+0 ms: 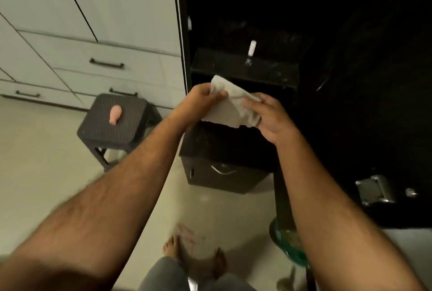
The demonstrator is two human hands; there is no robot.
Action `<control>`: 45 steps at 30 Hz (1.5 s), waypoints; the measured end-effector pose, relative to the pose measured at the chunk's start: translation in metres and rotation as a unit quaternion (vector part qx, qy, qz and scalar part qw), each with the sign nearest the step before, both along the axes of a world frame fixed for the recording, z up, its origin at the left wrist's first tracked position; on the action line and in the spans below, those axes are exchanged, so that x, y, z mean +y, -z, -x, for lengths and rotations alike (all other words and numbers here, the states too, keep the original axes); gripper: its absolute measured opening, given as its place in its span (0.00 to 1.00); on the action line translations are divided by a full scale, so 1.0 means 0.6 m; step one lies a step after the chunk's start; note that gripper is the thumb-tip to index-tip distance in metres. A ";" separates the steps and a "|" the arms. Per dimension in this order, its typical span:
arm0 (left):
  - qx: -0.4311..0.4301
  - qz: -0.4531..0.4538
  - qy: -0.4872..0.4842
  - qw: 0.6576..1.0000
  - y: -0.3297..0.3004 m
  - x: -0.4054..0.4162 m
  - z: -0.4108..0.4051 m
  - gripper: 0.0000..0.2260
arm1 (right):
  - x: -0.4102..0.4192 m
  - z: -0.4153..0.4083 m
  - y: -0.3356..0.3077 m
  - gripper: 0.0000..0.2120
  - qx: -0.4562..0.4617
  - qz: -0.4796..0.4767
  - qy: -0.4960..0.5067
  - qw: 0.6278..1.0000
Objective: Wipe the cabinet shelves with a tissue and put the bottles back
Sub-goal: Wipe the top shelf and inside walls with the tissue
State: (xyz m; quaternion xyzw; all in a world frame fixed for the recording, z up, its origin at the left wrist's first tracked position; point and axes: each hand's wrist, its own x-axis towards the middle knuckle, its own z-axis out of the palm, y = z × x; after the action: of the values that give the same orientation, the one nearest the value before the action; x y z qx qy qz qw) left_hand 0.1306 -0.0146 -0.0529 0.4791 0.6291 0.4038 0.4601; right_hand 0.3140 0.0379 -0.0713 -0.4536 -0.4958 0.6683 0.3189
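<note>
Two hands: I am seeing both working one tissue (231, 108) in front of the open black cabinet (245, 73).
Left hand (201, 101): it is pinching the tissue's upper left part, its fingers (218, 94) curling over the fold.
Right hand (271, 117): it is gripping the tissue's right side, thumb lying across the top and fingers wrapping underneath.
Tissue: it is hanging crumpled between the two hands, just in front of the middle shelf edge, touching no shelf that I can make out.
Shelf (268, 68): it is showing pale smudges, and a small white-capped item (251, 53) is standing on it; I cannot tell what it is.
Stool (117, 120): it is standing left of the cabinet, carrying a pink bottle (115, 114) lying on its side.
Floor: my bare feet (173, 248) are showing below.
</note>
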 end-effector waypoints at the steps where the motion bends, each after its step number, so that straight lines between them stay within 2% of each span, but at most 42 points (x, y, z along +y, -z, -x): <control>1: 0.026 -0.037 -0.002 0.999 -0.029 0.000 0.005 0.08 | 0.003 0.004 -0.038 0.03 -0.018 -0.037 0.010 0.999; 5: 0.059 -0.148 -0.036 0.987 -0.129 0.001 0.025 0.07 | 0.013 0.015 -0.169 0.04 -0.056 -0.151 0.026 0.987; 10: 0.045 -0.221 -0.048 0.973 -0.249 0.010 0.037 0.24 | 0.021 0.017 -0.303 0.05 -0.057 -0.236 0.054 0.969; 15: 0.035 -0.270 -0.040 0.961 -0.343 0.024 0.047 0.24 | 0.027 0.008 -0.393 0.04 -0.040 -0.275 0.055 0.959; 18: 0.030 -0.276 -0.015 0.960 -0.378 0.030 0.053 0.23 | 0.026 -0.002 -0.420 0.06 -0.028 -0.271 0.013 0.962; 22: 0.044 -0.293 -0.006 0.955 -0.415 0.040 0.055 0.23 | 0.023 -0.004 -0.449 0.17 0.005 -0.262 -0.046 0.964; 24: 0.079 -0.307 -0.028 0.948 -0.431 0.048 0.053 0.21 | 0.023 0.004 -0.462 0.22 0.035 -0.265 -0.028 0.963; 27: 0.176 -0.353 -0.068 0.916 -0.451 0.059 0.054 0.15 | 0.025 0.021 -0.482 0.25 0.070 -0.286 0.020 0.956; 29: 0.196 -0.354 -0.030 0.914 -0.459 0.063 0.057 0.14 | 0.025 0.033 -0.490 0.24 0.078 -0.305 0.026 0.949; 32: 0.164 -0.326 0.078 0.928 -0.467 0.071 0.064 0.16 | 0.029 0.053 -0.496 0.24 0.071 -0.330 0.035 0.941; 35: 0.125 -0.313 0.133 0.932 -0.474 0.080 0.074 0.15 | 0.030 0.063 -0.503 0.23 0.054 -0.347 0.039 0.935; 43: 0.088 -0.338 0.165 0.923 -0.514 0.116 0.088 0.05 | 0.038 0.062 -0.526 0.20 -0.024 -0.393 0.141 0.908; 45: 0.071 -0.340 0.177 0.921 -0.526 0.125 0.087 0.05 | 0.044 0.058 -0.532 0.20 -0.023 -0.388 0.110 0.915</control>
State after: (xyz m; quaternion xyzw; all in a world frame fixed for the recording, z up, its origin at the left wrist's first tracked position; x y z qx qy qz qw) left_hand 0.0786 0.0606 0.2629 0.7378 0.3896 0.4704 0.2872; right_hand 0.2791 0.0644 0.2479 -0.3612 -0.6700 0.3738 0.5300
